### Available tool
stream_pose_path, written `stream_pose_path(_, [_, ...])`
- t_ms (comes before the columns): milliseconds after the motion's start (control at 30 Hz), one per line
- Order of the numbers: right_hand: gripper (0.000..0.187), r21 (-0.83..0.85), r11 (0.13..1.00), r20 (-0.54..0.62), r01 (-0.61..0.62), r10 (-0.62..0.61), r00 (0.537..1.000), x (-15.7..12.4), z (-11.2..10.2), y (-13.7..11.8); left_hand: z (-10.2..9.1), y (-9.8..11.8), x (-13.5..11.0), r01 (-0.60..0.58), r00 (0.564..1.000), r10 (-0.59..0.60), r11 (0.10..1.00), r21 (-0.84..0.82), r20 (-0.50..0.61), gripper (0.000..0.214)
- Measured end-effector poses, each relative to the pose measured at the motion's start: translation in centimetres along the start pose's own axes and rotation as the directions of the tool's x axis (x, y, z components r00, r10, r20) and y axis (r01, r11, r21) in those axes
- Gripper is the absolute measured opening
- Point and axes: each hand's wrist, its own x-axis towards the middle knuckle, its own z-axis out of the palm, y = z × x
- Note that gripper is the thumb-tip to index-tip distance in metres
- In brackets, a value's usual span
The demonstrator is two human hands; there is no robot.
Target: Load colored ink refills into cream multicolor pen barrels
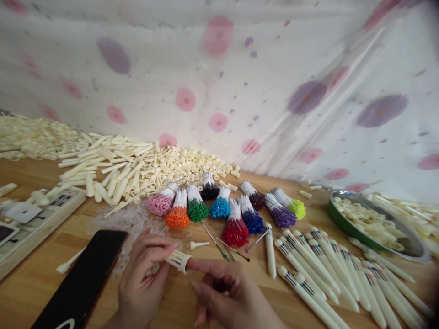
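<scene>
We have the small slotted tube (178,261) between our hands, pinched in the fingertips of our bent left hand (142,269). Our right hand (236,292) points its index finger at the open end (how far inside, we cannot tell). Its lower fingers curl mostly out of sight, their grip unclear. The phone (82,278) is cut off below.

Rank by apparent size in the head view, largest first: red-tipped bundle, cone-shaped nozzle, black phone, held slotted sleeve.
1. Black phone, even cut off by the bottom edge
2. Red-tipped bundle
3. Held slotted sleeve
4. Cone-shaped nozzle
</scene>
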Motion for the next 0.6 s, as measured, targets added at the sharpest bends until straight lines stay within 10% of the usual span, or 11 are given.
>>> stream_pose_path(200, [0.022,-0.334,0.898,0.025,0.287,-0.296,0.955,-0.3,-0.1,-0.5,0.1,0.3,0.1,0.056,0.998,-0.057,0.993,-0.108,0.000,0.022])
stream_pose_path(400, [0.026,-0.674,0.526,0.062,0.519,-0.660,0.749,-0.1,-0.3,-0.6,0.2,0.6,-0.1,0.164,0.986,-0.163,0.975,-0.152,0.023,0.022])
stream_pose_path(600, [0.029,-0.480,0.734,0.065,0.481,-0.516,0.854,-0.4,-0.3,-1.1,0.3,0.9,-0.1,0.184,0.982,-0.190,0.959,-0.216,-0.008,0.020])
